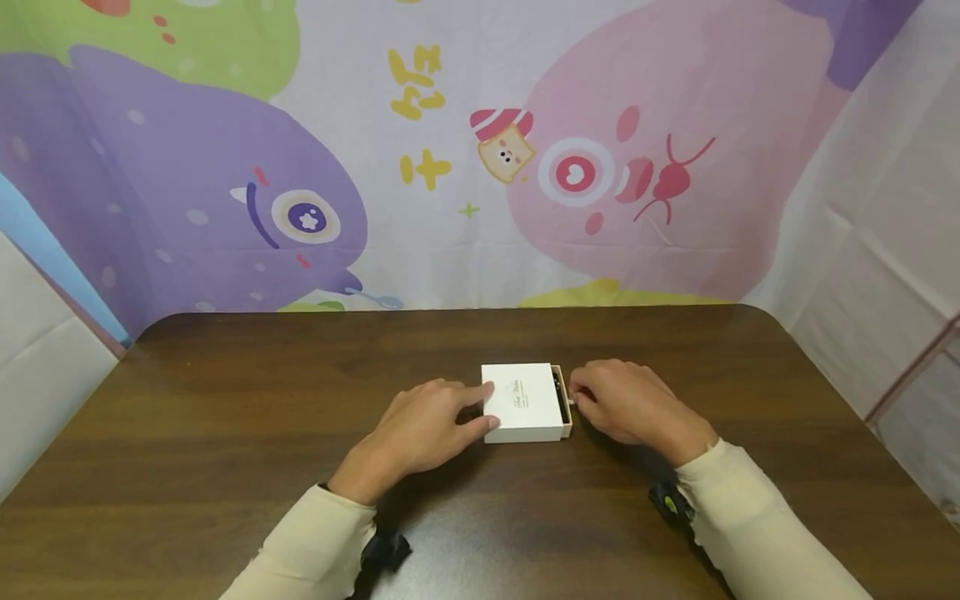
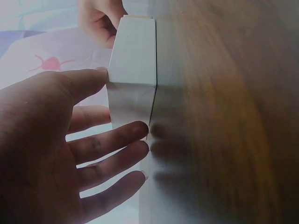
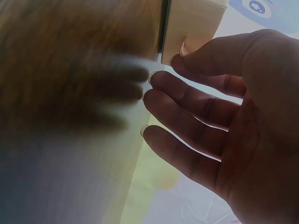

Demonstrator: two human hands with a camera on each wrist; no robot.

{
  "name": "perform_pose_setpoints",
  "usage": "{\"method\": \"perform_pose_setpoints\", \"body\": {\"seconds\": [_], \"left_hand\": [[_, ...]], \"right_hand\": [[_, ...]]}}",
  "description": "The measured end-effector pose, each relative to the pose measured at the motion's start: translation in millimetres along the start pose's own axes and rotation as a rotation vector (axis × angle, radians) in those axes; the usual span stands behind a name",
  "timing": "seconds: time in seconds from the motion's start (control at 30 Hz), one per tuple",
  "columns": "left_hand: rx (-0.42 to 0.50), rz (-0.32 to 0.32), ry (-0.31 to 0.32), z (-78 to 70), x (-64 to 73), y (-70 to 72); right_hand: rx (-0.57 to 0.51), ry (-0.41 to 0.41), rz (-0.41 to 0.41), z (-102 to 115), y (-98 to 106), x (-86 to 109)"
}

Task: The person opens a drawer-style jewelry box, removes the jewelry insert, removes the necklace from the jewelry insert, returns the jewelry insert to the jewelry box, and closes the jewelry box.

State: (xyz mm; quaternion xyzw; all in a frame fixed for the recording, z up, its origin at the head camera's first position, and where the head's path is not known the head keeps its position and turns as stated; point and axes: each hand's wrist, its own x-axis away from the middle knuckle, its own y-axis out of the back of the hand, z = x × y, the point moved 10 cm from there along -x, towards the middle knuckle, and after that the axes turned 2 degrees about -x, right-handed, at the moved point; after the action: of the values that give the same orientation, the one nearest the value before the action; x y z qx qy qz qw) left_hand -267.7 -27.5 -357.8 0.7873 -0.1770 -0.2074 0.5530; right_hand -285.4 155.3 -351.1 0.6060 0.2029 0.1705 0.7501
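On the top of the white box [image 1: 501, 417] we see a line of script [image 1: 517, 395] turned sideways; it looks like "Best Wishes", though we cannot be sure at this size. Just right of it run finer lines of print, too small for us to read. On the cloth [image 1: 465, 267] at the far side, we see large yellow characters [image 1: 417, 82] lying on their side, which we cannot read surely, and a small green plus sign [image 1: 468, 211] near them.

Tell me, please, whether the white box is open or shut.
Slightly open: in the head view, the inner tray juts past the white cover, and the right hand pinches the tray's pull tab.
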Motion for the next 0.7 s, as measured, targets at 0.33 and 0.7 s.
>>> {"method": "perform_pose_setpoints", "body": {"seconds": [0.33,0.7], "left_hand": [[-0.002,-0.012,0.0,0.6,-0.1,-0.1],[-0.005,-0.008,-0.002,0.5,-0.4,-1.0]], "right_hand": [[-0.003,-0.029,0.0,-2.7,0.1,-1.9],[-0.001,-0.054,0.008,-3.7,-0.6,-1.4]]}}
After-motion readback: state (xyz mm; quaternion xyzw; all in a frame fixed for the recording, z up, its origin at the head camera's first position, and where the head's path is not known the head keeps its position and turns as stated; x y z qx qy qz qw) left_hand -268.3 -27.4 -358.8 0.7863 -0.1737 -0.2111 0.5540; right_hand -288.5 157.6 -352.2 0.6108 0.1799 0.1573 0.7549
